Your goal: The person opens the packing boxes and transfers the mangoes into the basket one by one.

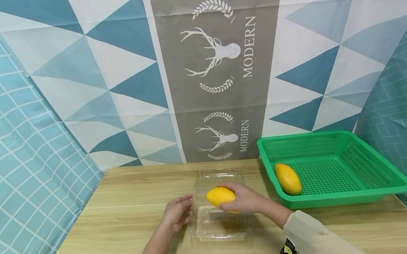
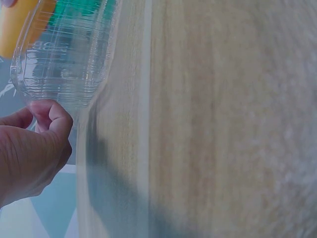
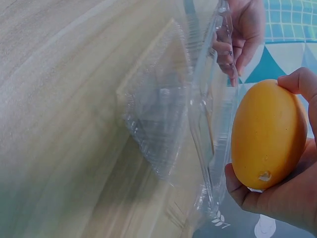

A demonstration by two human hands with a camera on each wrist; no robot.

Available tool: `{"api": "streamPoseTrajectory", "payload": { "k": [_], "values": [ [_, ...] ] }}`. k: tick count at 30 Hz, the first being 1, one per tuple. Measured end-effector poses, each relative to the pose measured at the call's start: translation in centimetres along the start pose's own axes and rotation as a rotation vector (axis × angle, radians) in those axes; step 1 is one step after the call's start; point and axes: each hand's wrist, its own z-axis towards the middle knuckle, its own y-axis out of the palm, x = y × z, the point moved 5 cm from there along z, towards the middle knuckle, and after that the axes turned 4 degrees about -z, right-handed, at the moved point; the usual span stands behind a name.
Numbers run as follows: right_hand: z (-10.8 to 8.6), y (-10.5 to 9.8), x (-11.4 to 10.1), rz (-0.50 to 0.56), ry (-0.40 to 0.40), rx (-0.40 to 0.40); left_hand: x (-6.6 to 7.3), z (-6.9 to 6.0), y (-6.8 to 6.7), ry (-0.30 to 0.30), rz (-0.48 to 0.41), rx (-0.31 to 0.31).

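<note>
In the head view my right hand [image 1: 243, 199] grips a yellow mango [image 1: 219, 196] above a clear plastic clamshell container [image 1: 222, 233]. The right wrist view shows this mango [image 3: 267, 134] between thumb and fingers, with a small pale scar near its lower end. My left hand [image 1: 178, 213] is at the container's left side. In the left wrist view its thumb and curled index finger [image 2: 52, 115] pinch the edge of the clear container [image 2: 64, 74]. The container lies open on the table, its lid part toward the wall.
A green plastic basket [image 1: 384, 162] stands at the right rear of the wooden table [image 1: 129, 211]. Another mango [image 1: 288, 179] lies inside it, against the left wall. Patterned cloth [image 1: 219, 98] hangs behind the table, with blue tiled sheets [image 1: 6, 141] at the sides.
</note>
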Motion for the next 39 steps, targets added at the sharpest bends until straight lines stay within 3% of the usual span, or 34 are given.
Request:
{"api": "streamPoseTrajectory", "payload": {
  "k": [39],
  "values": [
    [-0.6, -4.0, 0.7, -0.034, 0.078, 0.087, 0.0, 0.0, 0.1, 0.004, -0.019, 0.001]
  ]
}}
